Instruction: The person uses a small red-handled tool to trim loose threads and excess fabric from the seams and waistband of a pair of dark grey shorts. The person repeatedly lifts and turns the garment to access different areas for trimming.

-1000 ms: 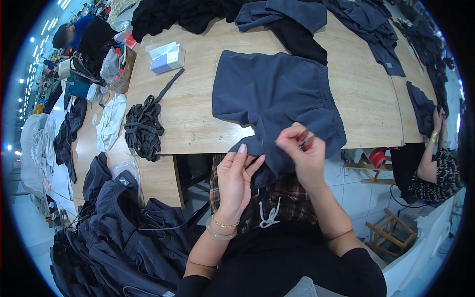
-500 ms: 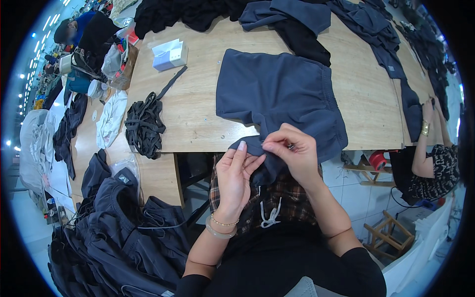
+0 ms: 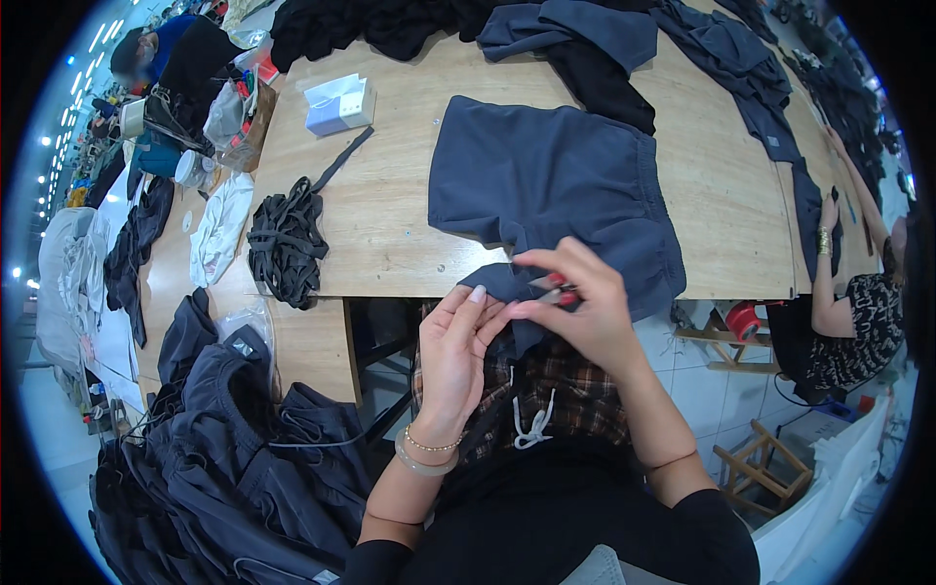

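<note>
Dark blue shorts (image 3: 546,175) with a gathered elastic waistband lie at the table's front edge, one leg drawn down toward me. My left hand (image 3: 456,341) pinches the hem of that leg between thumb and fingers. My right hand (image 3: 590,307) is just to the right of it, curled around a small pair of thread snips (image 3: 558,289) with red on the handles. Their blades point at the hem; blur hides whether they touch the cloth.
A tissue box (image 3: 339,105) and a bundle of black elastic strips (image 3: 288,244) sit left on the wooden table (image 3: 380,195). Dark garments (image 3: 234,458) are heaped at lower left, more (image 3: 570,34) along the far edge. A co-worker's arm (image 3: 827,273) reaches in at right.
My right hand has opened from a tight pinch at the hem, and the snips now show between its fingers. My left hand keeps hold of the hem.
</note>
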The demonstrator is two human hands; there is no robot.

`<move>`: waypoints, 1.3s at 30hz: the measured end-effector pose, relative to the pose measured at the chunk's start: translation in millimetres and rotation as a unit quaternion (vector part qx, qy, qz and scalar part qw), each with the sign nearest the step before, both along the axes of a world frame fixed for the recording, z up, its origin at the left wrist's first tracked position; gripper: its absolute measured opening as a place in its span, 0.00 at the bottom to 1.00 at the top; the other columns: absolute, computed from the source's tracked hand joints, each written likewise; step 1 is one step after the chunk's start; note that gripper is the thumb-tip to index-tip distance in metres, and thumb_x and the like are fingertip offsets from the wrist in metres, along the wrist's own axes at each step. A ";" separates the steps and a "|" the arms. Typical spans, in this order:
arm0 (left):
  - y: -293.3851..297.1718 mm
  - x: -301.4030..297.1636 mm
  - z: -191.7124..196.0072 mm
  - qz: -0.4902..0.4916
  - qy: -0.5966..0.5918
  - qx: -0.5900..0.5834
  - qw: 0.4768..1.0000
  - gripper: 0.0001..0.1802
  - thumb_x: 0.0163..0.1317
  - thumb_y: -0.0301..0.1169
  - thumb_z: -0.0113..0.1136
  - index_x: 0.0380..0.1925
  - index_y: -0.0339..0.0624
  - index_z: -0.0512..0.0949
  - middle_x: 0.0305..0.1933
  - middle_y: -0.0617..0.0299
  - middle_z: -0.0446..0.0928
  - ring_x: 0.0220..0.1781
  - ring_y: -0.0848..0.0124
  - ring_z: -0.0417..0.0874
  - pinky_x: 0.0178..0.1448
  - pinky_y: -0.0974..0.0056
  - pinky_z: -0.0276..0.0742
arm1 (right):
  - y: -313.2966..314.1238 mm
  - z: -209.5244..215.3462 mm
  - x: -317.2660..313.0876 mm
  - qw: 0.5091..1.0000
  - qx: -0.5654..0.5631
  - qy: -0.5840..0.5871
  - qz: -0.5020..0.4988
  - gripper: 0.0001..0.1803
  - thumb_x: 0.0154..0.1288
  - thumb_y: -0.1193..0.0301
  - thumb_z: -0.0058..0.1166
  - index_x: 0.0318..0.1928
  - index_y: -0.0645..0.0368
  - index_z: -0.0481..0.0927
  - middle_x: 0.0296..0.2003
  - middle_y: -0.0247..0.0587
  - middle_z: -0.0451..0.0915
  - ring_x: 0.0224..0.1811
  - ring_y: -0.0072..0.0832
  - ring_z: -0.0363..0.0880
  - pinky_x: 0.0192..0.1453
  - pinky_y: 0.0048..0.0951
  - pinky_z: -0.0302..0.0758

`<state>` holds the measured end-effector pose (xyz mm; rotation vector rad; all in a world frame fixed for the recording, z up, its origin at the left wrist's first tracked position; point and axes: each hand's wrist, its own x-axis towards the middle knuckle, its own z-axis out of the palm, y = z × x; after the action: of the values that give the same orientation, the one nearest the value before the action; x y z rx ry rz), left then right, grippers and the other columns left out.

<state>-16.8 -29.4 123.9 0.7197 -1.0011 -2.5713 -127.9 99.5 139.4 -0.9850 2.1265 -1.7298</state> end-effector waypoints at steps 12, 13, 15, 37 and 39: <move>-1.9 -1.4 2.0 0.044 -0.033 -0.139 0.989 0.16 0.69 0.19 0.57 0.54 0.37 0.68 0.38 0.58 0.80 0.39 0.76 0.84 0.53 0.66 0.86 | -8.9 -4.1 -7.9 0.994 -0.071 -0.082 0.002 0.05 0.59 0.79 0.67 0.36 0.66 0.84 0.26 0.31 0.74 0.30 0.16 0.67 0.34 0.21 0.63; -0.9 -2.8 6.6 0.026 -0.020 -0.155 0.987 0.17 0.66 0.17 0.61 0.54 0.35 0.72 0.40 0.61 0.78 0.41 0.80 0.81 0.50 0.71 0.83 | -10.2 -2.7 -8.2 0.994 -0.072 -0.081 0.003 0.06 0.59 0.79 0.68 0.35 0.66 0.84 0.26 0.31 0.73 0.30 0.16 0.67 0.34 0.21 0.63; -3.8 -0.9 2.2 -0.025 -0.042 -0.279 0.959 0.15 0.64 0.17 0.63 0.51 0.33 0.77 0.41 0.63 0.78 0.42 0.81 0.80 0.47 0.73 0.81 | -14.4 0.7 -7.4 0.994 -0.075 -0.081 0.006 0.06 0.59 0.78 0.68 0.35 0.66 0.83 0.26 0.31 0.73 0.30 0.16 0.67 0.34 0.21 0.63; -30.0 -3.1 -11.4 0.003 -0.077 -0.335 0.939 0.05 0.73 0.26 0.57 0.39 0.35 0.79 0.34 0.67 0.79 0.35 0.83 0.77 0.37 0.73 0.80 | -6.6 -12.4 -31.2 0.967 0.089 0.225 0.077 0.13 0.56 0.63 0.71 0.35 0.57 0.84 0.27 0.32 0.81 0.29 0.29 0.77 0.32 0.30 0.73; -30.4 -3.0 -10.2 -0.001 -0.081 -0.333 0.940 0.05 0.73 0.26 0.57 0.39 0.35 0.79 0.34 0.67 0.79 0.35 0.83 0.77 0.37 0.74 0.79 | -9.7 -11.4 -30.6 0.965 0.082 0.235 0.079 0.12 0.56 0.62 0.70 0.33 0.56 0.84 0.27 0.32 0.81 0.29 0.29 0.77 0.31 0.30 0.73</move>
<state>-19.8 -59.8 113.7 0.7258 -1.7846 -1.9745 -158.5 89.8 128.0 -1.5911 2.3308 -1.3136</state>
